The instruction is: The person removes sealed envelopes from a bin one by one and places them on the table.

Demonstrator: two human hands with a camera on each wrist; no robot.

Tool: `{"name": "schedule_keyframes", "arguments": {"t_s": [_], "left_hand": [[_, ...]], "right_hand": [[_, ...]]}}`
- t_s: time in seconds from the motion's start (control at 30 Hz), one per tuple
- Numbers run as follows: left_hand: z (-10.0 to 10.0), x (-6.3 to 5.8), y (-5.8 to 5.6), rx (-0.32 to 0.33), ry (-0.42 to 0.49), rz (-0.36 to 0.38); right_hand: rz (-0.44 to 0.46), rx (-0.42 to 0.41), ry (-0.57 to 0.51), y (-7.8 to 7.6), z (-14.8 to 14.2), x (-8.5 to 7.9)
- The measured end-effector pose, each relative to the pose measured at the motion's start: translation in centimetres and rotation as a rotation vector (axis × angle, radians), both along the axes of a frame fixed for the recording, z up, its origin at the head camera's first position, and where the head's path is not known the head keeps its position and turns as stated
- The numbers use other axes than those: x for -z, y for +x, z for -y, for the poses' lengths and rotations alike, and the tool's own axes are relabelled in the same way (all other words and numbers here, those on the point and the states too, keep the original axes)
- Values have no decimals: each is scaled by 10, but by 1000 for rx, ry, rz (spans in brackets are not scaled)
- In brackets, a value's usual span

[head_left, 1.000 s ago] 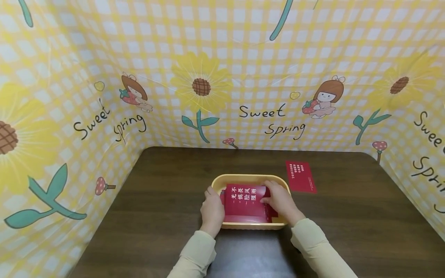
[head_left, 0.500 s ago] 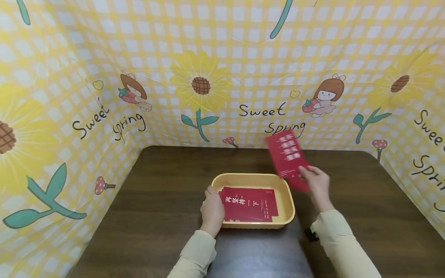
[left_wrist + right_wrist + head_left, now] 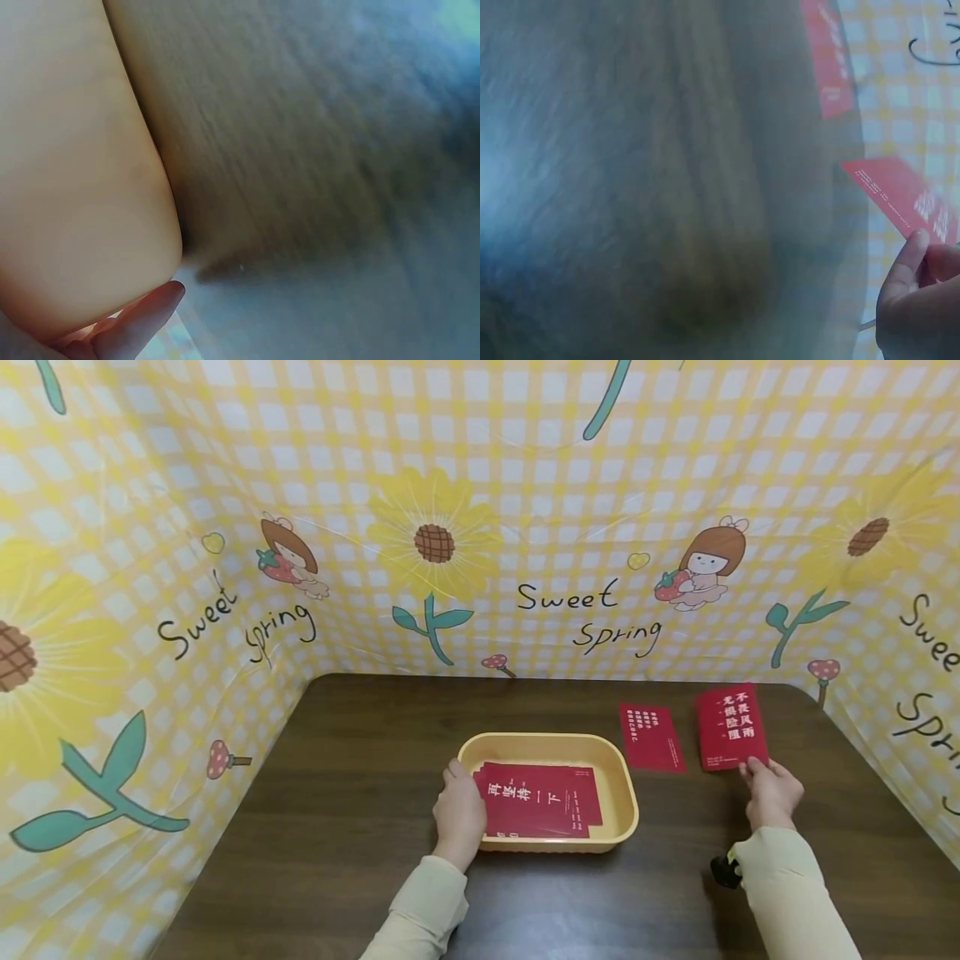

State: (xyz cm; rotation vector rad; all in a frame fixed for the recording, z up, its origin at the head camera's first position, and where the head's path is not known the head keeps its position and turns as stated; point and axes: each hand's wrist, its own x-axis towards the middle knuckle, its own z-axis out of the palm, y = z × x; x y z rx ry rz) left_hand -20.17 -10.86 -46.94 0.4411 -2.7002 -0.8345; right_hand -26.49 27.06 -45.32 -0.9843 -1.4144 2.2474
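Observation:
A red card (image 3: 714, 718) printed with white characters is pinched at its near corner by my right hand (image 3: 772, 793), over the right part of the table. The right wrist view shows thumb and fingers on that card (image 3: 907, 187). To its left a second red card (image 3: 651, 739) lies flat on the wood. Several more red cards (image 3: 536, 806) overlap in a yellow plastic basket (image 3: 547, 739). My left hand (image 3: 457, 814) grips the basket's left end, its fingertips at the rim. In the left wrist view the basket's smooth wall (image 3: 67, 172) fills the left side.
The dark wooden table (image 3: 360, 760) is backed and flanked by a yellow checked cloth (image 3: 450, 435) with sunflowers. A small black item (image 3: 724, 870) shows at the right sleeve cuff.
My right hand has lifted the top card from the basket and carried it right, past the card on the table. Another card now shows on top in the basket. The left hand stays put.

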Motion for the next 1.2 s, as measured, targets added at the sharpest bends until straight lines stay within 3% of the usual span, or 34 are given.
{"name": "schedule_keyframes", "arguments": {"t_s": [0.13, 0.2, 0.33, 0.5, 0.63, 1.0, 1.2], "left_hand": [[0, -1, 0, -2, 8, 16], [0, -1, 0, 2, 11, 20], [0, -1, 0, 1, 21, 28], [-1, -1, 1, -4, 27, 37], [-1, -2, 1, -4, 31, 48], [-3, -2, 1, -3, 22, 36], [-1, -3, 1, -10, 17, 46]], "right_hand": [[62, 23, 29, 1, -5, 7], [71, 9, 94, 2, -7, 10], [99, -81, 367, 2, -10, 13], [225, -156, 727, 4, -13, 14], [302, -180, 919, 3, -13, 15], [286, -206, 975, 6, -15, 18], [257, -251, 1026, 1, -2, 14]]}}
